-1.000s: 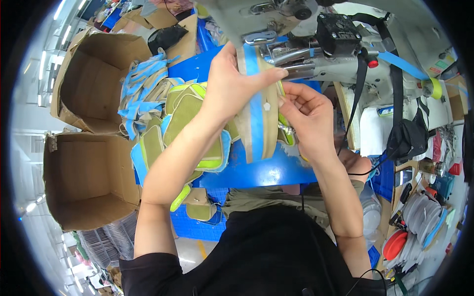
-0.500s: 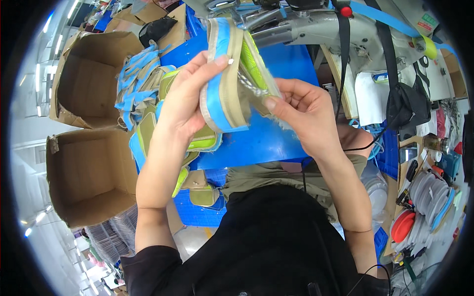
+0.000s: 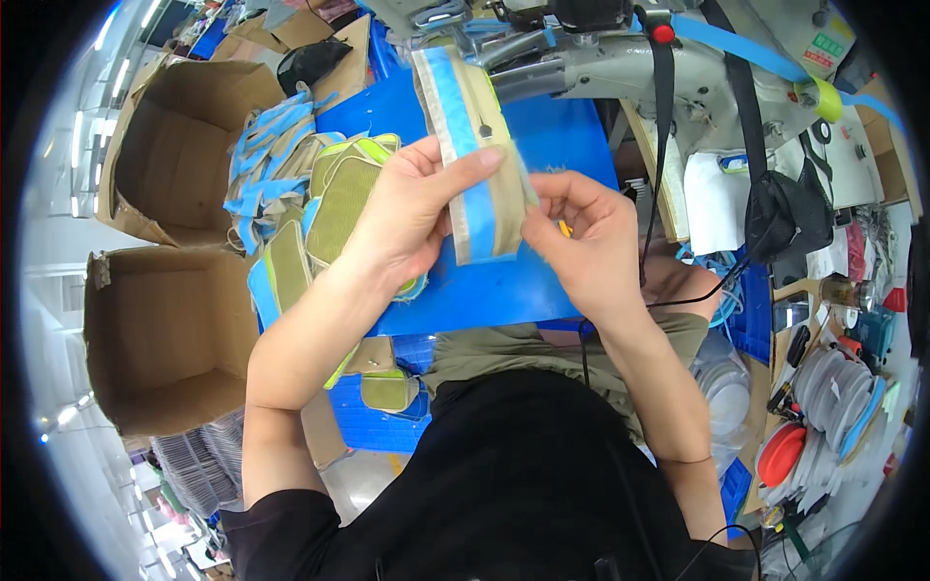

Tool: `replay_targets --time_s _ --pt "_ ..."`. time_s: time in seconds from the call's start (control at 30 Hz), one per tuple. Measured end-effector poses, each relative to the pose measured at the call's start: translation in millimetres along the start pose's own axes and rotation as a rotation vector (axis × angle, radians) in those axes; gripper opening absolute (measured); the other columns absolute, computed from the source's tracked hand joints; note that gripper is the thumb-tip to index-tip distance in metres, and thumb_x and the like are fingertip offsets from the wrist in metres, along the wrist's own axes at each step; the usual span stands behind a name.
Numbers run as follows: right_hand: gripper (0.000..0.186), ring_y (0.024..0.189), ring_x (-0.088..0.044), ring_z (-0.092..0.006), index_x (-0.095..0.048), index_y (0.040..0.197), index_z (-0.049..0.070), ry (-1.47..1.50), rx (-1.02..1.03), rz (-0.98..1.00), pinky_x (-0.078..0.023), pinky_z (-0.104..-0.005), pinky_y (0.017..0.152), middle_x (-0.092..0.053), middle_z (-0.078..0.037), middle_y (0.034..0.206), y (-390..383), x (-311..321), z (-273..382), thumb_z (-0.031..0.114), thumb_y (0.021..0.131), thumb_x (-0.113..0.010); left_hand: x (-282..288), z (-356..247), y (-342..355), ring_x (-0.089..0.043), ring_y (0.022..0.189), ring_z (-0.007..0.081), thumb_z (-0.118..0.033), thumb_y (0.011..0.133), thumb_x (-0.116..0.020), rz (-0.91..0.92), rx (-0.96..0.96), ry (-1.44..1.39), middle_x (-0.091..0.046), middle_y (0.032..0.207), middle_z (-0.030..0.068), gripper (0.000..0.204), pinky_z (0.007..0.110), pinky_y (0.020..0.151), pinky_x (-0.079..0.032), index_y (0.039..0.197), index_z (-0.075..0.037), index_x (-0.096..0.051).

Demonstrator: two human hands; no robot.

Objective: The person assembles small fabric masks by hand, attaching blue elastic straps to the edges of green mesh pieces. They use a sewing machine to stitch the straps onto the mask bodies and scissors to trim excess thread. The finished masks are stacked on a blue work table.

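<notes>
A beige fabric piece [image 3: 499,218] with a blue stripe and a pale edge is held up over the blue tabletop. A small dark spot sits in its beige band, and lime green shows along its far right edge. My left hand [image 3: 412,208] is closed on its left side, thumb across the front. My right hand [image 3: 586,237] pinches its right edge between thumb and fingers. A small yellow item [image 3: 565,229] peeks out between my right fingers; its kind is hidden. Beside my left forearm lie several olive and lime mesh pieces [image 3: 341,208].
A grey sewing machine [image 3: 639,73] with hanging black straps spans the far side. Two open cardboard boxes [image 3: 155,334] stand on the left, near a heap of blue and beige strips [image 3: 266,160]. Tape rolls and discs [image 3: 833,392] crowd the right. The blue tabletop [image 3: 542,290] lies beneath my hands.
The fabric piece has turned flatter toward me, so its mesh inside and the grey braided cord no longer show. My left hand has shifted right. The yellow item now shows in my right hand.
</notes>
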State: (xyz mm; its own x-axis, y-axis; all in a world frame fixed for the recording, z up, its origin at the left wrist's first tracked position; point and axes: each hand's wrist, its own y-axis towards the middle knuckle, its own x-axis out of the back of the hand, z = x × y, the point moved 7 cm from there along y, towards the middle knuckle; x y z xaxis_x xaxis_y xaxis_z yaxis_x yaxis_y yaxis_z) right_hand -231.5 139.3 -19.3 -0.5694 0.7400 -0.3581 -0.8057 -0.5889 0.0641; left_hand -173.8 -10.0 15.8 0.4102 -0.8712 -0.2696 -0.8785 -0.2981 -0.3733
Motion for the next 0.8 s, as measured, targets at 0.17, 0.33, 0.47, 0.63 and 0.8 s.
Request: replay_targets --time_s 0.17,0.33,0.47,0.63,0.8 --pt "0.021 0.080 -0.059 -0.0060 -0.073 0.107 -0.005 0.046 -0.030 -0.009 -0.049 -0.0228 0.075 -0.067 -0.001 0.086 -4.1 -1.9 -2.3 -0.001 0.085 -0.073 -0.6 2.4 4.3 -0.072 0.078 0.0123 -0.014 0.092 -0.078 -0.008 -0.032 -0.032 -0.075 0.093 0.0071 0.021 0.029 0.070 -0.060 0.106 -0.001 -0.070" --pt "0.023 0.083 -0.060 -0.0066 -0.071 0.109 -0.006 0.112 -0.039 -0.012 -0.050 -0.0236 0.078 -0.068 -0.002 0.090 -8.4 -3.2 1.1 -0.007 0.086 -0.070 -4.8 -2.2 1.3 -0.071 0.077 0.0121 -0.013 0.092 -0.078 -0.046 -0.034 -0.010 -0.075 0.093 0.0072 0.021 0.029 0.069 -0.059 0.106 0.000 -0.070" --pt "0.024 0.084 -0.060 -0.0064 -0.071 0.111 -0.006 0.175 -0.069 -0.011 -0.050 -0.0235 0.079 -0.068 -0.002 0.091 9.9 -10.4 0.3 -0.006 0.087 -0.071 3.7 -9.8 16.7 -0.072 0.079 0.0126 -0.012 0.091 -0.078 -0.040 -0.036 -0.039 -0.075 0.094 0.0074 0.021 0.029 0.070 -0.059 0.106 0.000 -0.069" --pt "0.024 0.085 -0.060 -0.0066 -0.071 0.111 -0.006 0.134 -0.053 -0.009 -0.050 -0.0234 0.079 -0.068 -0.002 0.091 22.1 -12.9 -0.6 -0.004 0.087 -0.072 5.4 -19.6 26.5 -0.072 0.078 0.0127 -0.012 0.091 -0.078 -0.030 -0.015 -0.050 -0.075 0.094 0.0074 0.021 0.030 0.068 -0.060 0.106 0.000 -0.069" --pt "0.023 0.085 -0.061 -0.0068 -0.071 0.110 -0.006 0.145 -0.056 -0.013 -0.050 -0.0233 0.079 -0.068 -0.002 0.090 25.4 -15.2 0.6 -0.004 0.087 -0.072 11.8 -20.1 33.5 -0.072 0.077 0.0135 -0.011 0.091 -0.078 -0.040 -0.019 -0.022 -0.074 0.094 0.0074 0.021 0.030 0.067 -0.060 0.106 -0.001 -0.069"
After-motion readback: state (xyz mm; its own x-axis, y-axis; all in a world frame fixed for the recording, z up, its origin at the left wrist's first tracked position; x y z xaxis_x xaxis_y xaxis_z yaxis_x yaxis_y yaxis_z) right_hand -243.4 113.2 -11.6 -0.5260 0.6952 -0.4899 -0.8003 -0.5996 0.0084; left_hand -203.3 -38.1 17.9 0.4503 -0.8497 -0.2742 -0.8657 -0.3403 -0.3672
